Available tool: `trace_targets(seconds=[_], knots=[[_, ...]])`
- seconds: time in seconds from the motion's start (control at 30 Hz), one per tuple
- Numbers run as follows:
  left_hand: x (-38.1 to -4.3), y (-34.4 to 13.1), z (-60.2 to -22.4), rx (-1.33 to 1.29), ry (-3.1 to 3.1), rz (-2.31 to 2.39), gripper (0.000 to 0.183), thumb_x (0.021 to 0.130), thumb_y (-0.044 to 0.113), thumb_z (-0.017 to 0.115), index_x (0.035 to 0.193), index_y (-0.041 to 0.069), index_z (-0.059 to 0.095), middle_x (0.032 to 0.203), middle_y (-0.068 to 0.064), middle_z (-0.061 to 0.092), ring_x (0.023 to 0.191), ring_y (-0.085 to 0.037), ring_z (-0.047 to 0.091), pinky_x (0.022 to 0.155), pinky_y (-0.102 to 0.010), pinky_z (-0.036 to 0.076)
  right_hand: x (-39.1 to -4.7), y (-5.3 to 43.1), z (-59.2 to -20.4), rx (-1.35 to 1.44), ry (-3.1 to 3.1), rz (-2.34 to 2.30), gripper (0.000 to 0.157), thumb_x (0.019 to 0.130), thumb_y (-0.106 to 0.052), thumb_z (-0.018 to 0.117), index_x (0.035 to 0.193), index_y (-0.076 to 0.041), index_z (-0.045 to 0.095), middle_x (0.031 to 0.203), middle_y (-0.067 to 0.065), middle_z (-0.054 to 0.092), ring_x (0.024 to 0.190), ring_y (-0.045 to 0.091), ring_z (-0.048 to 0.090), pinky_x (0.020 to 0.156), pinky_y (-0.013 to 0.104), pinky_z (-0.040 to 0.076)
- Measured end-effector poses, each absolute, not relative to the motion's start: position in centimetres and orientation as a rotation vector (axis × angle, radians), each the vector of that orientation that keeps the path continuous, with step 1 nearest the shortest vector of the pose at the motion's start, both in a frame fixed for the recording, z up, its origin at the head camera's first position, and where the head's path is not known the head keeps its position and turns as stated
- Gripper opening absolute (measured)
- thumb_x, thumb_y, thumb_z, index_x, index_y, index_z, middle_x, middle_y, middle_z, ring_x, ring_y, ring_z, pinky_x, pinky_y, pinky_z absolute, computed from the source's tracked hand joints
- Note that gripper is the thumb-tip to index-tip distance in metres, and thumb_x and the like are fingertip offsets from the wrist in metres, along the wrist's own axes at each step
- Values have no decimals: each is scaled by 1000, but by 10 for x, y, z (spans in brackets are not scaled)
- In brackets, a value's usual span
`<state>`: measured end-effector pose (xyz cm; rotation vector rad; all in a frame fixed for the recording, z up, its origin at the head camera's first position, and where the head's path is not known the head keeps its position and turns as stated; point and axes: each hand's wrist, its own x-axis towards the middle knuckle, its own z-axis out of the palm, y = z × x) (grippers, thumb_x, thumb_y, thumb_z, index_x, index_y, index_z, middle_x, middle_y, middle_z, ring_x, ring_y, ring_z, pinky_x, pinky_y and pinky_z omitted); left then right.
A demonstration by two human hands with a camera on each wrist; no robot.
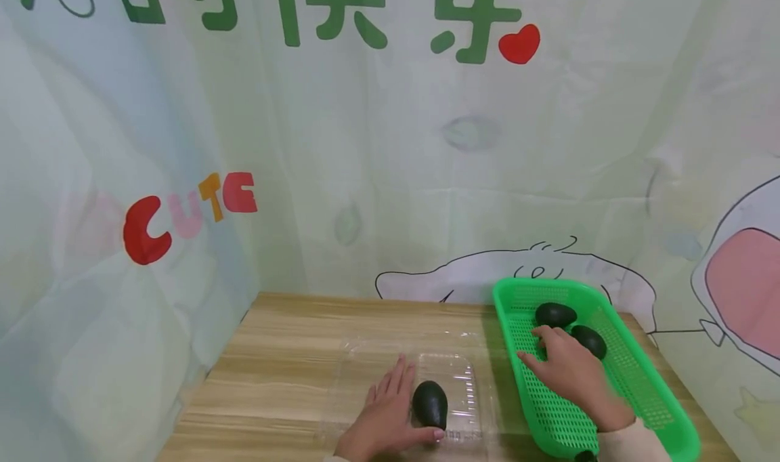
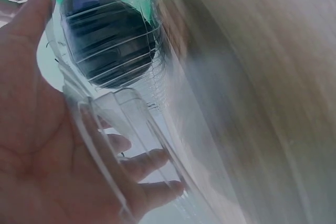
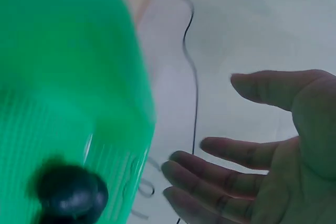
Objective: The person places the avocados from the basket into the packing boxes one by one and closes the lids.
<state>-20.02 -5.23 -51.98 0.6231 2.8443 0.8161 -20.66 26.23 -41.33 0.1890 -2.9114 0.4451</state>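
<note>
A dark avocado (image 1: pixel 430 405) lies in a clear plastic clamshell box (image 1: pixel 469 381) on the table; the left wrist view shows the same avocado (image 2: pixel 107 35) behind the box's ribbed wall. My left hand (image 1: pixel 390 411) rests on the box just left of the avocado, its fingers extended and its thumb near the fruit's lower end. Over a green plastic basket (image 1: pixel 512 353) hovers my right hand (image 1: pixel 569 370), holding nothing, with thumb and fingers apart. Close beyond its fingertips, two avocados (image 1: pixel 556 314) lie in the basket's far end.
Part of another dark object (image 1: pixel 586 456) shows at the basket's near end, mostly cut off by the frame. The wooden table (image 1: pixel 262 374) meets a printed cloth backdrop (image 1: pixel 378 143) behind and at both sides.
</note>
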Motion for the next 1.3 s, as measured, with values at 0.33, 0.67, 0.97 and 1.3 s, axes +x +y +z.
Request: trace_targets(seconds=[0.33,0.67,0.97,1.3], knots=[[-197,-57,-526,661,2827,830,127,72,77,73,160,2,22,169,-20,12,149,-46,27,112,-72,27,-244,304,-428,179,-3203,271,77,90,-41,76,133,16,49,124,40,55,105,52,61,78,64,52],[-192,-56,-533,656,2840,811,124,73,74,75,158,0,25,167,-23,17,144,-49,33,106,-76,31,-261,307,-458,150,-3219,174,79,85,-38,81,129,20,48,117,40,53,84,47,64,66,57,54],[-199,-55,-523,672,2840,882,124,73,74,73,160,1,23,168,-22,14,147,-48,29,110,-74,28,-283,314,-457,80,-3148,202,61,88,-20,77,122,22,48,103,38,49,65,36,58,57,51,52],[-201,-54,-522,645,2834,842,125,73,76,73,161,3,21,169,-20,12,149,-45,27,113,-71,28,-290,320,-463,24,-3182,258,69,90,-15,74,133,25,38,113,47,44,73,43,61,63,55,53]])
